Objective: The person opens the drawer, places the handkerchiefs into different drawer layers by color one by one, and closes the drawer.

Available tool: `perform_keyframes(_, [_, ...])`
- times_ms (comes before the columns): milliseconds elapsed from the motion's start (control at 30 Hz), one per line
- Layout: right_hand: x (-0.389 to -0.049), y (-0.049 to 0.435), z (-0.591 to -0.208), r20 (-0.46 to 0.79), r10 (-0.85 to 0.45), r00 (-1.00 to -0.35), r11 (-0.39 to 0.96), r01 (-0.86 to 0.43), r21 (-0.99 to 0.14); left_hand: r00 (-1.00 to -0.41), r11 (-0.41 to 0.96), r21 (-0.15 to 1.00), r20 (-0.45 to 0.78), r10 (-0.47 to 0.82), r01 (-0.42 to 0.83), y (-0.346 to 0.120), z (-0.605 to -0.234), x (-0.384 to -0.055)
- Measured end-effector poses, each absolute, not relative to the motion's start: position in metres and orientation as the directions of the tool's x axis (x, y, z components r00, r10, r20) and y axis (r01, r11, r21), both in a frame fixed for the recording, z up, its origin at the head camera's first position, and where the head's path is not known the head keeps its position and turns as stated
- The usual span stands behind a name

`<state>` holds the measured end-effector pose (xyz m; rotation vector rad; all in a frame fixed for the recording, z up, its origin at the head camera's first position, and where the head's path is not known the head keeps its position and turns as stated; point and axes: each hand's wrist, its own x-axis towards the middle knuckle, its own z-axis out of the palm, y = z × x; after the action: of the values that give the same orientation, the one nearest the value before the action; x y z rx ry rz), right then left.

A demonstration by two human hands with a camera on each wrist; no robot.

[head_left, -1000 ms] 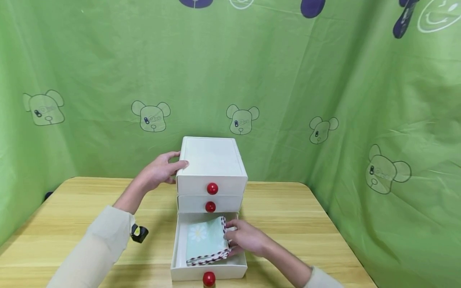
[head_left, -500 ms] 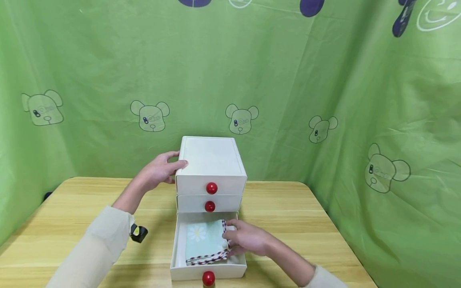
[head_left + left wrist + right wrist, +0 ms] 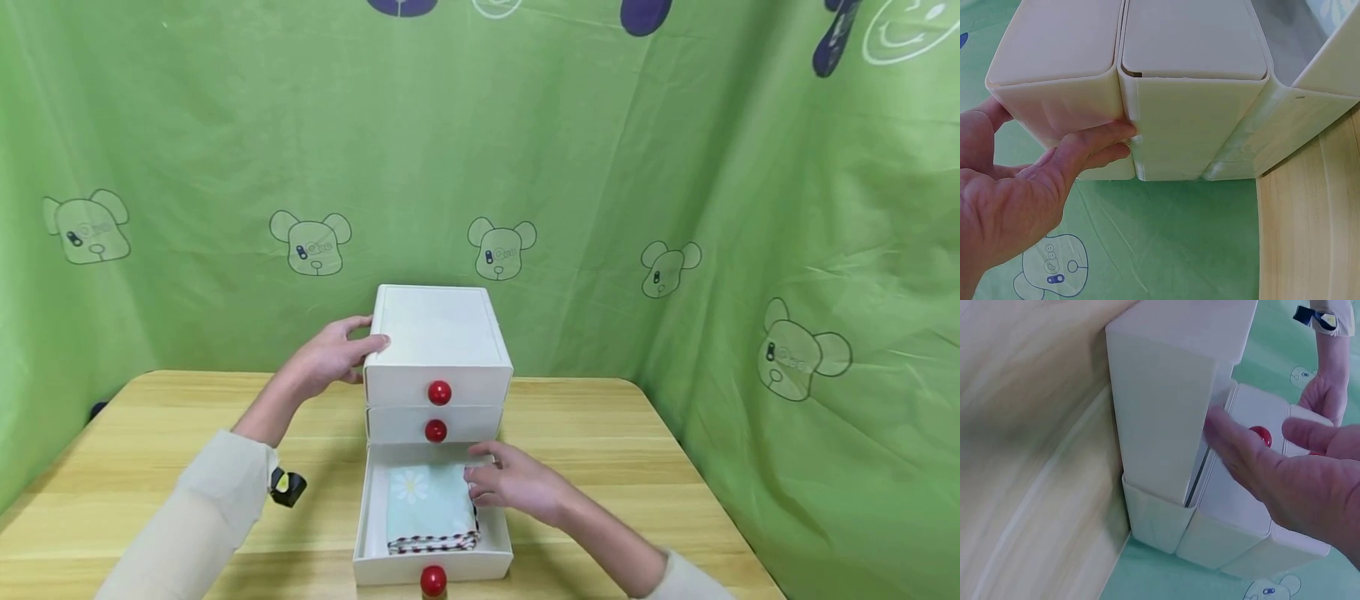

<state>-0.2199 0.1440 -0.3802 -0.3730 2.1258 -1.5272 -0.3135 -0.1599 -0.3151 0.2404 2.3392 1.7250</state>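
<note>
A white drawer unit (image 3: 442, 325) with red round knobs stands on the table, its lowest drawer (image 3: 371, 533) pulled out. In that drawer lies a folded mint-green handkerchief (image 3: 427, 508) with a white daisy and a dark-and-white trimmed edge. My left hand (image 3: 330, 358) holds the unit's upper left edge, thumb on top and fingers along the side; the left wrist view shows those fingers (image 3: 1104, 134) against the side wall. My right hand (image 3: 521, 487) is over the drawer's right wall, its fingers loosely bent beside the handkerchief's right edge, holding nothing.
The two upper drawers (image 3: 405, 387) are closed. A wooden table (image 3: 600, 467) carries the unit. Green curtain (image 3: 420, 167) with bear drawings hangs behind and at both sides. A black band (image 3: 287, 486) shows at the left sleeve.
My right hand has let go of the handkerchief and lifted slightly. The handkerchief's right side has dropped, so it lies flatter in the drawer. My left hand stays in place.
</note>
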Motion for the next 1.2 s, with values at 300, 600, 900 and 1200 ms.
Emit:
perform_keyframes(300, [-0.202, 0.129, -0.378, -0.163, -0.518, -0.839, 0.113, 0.122, -0.986, -0.961, 0.296, 0.955, -0.08, 0.263, 0.001, -0.16, -0.315, -0.312])
perform_keyframes(600, [-0.18, 0.122, -0.38, -0.273, -0.635, -0.722, 0.166, 0.218, -0.962, -0.961, 0.296, 0.955, -0.082, 0.264, 0.0, -0.161, -0.315, -0.312])
perform_keyframes(900, [-0.165, 0.124, -0.391, -0.434, -0.616, -0.657, 0.419, 0.194, -0.887, -0.96, 0.29, 0.957, -0.085, 0.265, -0.005, -0.16, -0.315, -0.313])
perform_keyframes(1200, [-0.157, 0.128, -0.411, -0.457, -0.657, -0.6, 0.434, 0.194, -0.88, -0.961, 0.29, 0.957, -0.086, 0.263, -0.007, -0.16, -0.315, -0.314])
